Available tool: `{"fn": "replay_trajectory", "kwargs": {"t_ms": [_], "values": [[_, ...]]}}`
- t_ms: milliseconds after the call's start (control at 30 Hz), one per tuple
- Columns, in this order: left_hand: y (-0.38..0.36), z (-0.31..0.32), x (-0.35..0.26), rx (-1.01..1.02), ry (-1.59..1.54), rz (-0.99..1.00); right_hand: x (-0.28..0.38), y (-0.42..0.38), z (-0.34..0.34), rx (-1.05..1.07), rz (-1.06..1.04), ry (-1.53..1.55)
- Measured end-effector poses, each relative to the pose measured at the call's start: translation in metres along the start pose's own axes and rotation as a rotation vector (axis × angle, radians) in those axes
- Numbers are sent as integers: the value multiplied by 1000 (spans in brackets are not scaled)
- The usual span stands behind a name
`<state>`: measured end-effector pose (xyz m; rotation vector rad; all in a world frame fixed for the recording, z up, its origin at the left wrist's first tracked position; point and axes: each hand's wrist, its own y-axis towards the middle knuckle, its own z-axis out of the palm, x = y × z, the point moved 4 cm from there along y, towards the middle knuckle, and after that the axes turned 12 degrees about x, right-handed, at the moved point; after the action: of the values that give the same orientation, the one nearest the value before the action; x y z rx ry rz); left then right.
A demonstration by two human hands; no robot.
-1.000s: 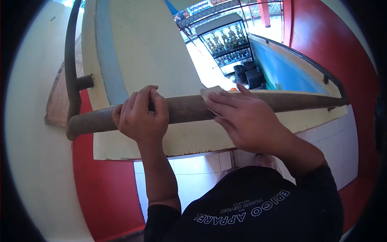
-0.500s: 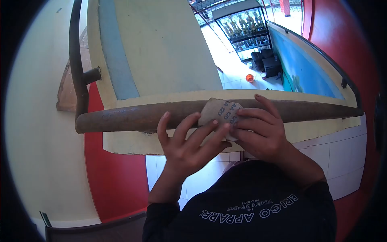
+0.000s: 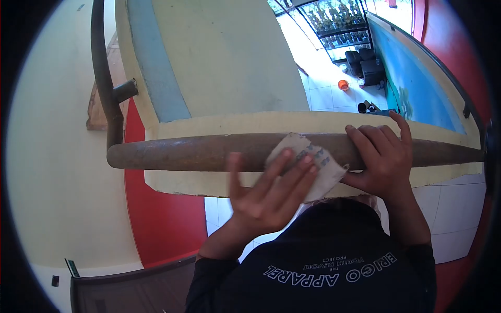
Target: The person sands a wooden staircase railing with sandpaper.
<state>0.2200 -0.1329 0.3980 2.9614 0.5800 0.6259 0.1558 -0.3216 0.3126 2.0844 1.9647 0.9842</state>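
Rusty brown metal rail (image 3: 209,152) runs across a yellow ledge (image 3: 235,122). The left hand (image 3: 266,195) has flat, spread fingers pressing a piece of sandpaper (image 3: 313,161) on the rail. The right hand (image 3: 381,156) wraps around the rail, just beside the paper.

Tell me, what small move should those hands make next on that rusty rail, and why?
Probably fold the sandpaper around the rail with the left hand. The sheet lies loosely draped under flat, spread fingers, one corner hanging free, while the right hand grips the rail beside it.
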Motion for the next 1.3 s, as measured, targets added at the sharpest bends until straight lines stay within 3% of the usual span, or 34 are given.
{"fn": "replay_trajectory", "kwargs": {"t_ms": [67, 100, 200, 267, 333, 433, 533, 667, 700, 800, 933, 1100, 1200, 1300], "values": [[-3, -13, 36, -13, 108, -107, -1, 0, 0, -26, -17, 6], [-7, -18, 58, -19, 193, -272, -1, -1, 1, -36, -25, 12], [-1, -20, 53, 33, 214, -296, -2, -3, 7, -38, -22, -28], [14, -5, 14, 54, 34, -110, -2, -5, 5, -47, -35, -24], [19, -8, 3, 44, 11, -107, -5, -7, 2, -60, -42, -28], [9, -23, 39, 77, 163, -294, -6, -10, 4, -60, -39, -35], [6, -16, 28, 31, 225, -197, -9, -12, 3, -59, -30, -36], [7, 3, -7, 1, -61, 144, -8, -14, 8, -56, -30, -24], [8, -4, 0, -32, -41, 114, -9, -15, 7, -57, -28, -30], [-5, -21, 47, -116, 24, -217, -9, -14, 5, -7, -32, -20], [-12, -11, 20, -87, -15, -63, -9, -14, 6, -7, -28, -12], [20, -12, 19, -84, -36, -119, -9, -15, 6, -17, -36, -19], [7, -19, 16, -46, -34, -95, -10, -16, 8, -22, -40, -19], [-16, -16, 23, -40, -15, -192, -10, -16, 7, -23, -33, -27]]}}
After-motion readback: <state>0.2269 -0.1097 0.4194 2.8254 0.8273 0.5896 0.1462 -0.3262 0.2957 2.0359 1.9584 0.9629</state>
